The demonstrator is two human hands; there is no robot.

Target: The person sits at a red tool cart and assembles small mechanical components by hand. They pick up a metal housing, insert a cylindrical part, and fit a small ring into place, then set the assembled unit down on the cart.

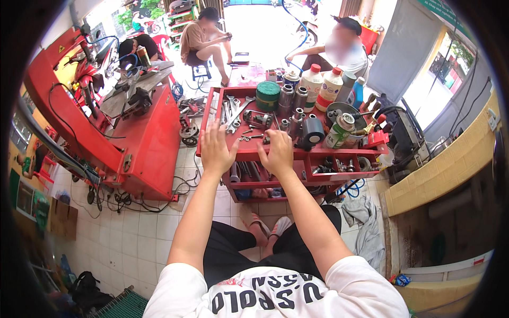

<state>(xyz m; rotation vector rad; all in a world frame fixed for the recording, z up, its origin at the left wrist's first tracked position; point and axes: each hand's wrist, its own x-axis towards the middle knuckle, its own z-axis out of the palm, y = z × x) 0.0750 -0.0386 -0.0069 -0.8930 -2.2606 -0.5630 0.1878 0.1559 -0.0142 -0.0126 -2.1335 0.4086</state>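
Observation:
My left hand [216, 148] lies over the front left corner of a red tool cart [245, 154], fingers stretched out and holding nothing. Beside it, my right hand [279, 152] reaches over the same front edge, thumb and fingers apart. A small dark part lies by its fingertips; I see no grip on it. Between the hands are several small bolts and nuts [244, 139]. Beyond them lie steel wrenches [231, 112] and a metal mechanical part [258, 119]. Several steel sockets [286, 98] stand past my right hand.
A green tub [268, 95], white bottles with red caps [312, 82] and a spray can [340, 130] crowd the cart. Its lower compartments [345, 163] hold metal parts. A red machine [143, 143] stands left, cables on the floor beside it. Two people sit beyond the cart.

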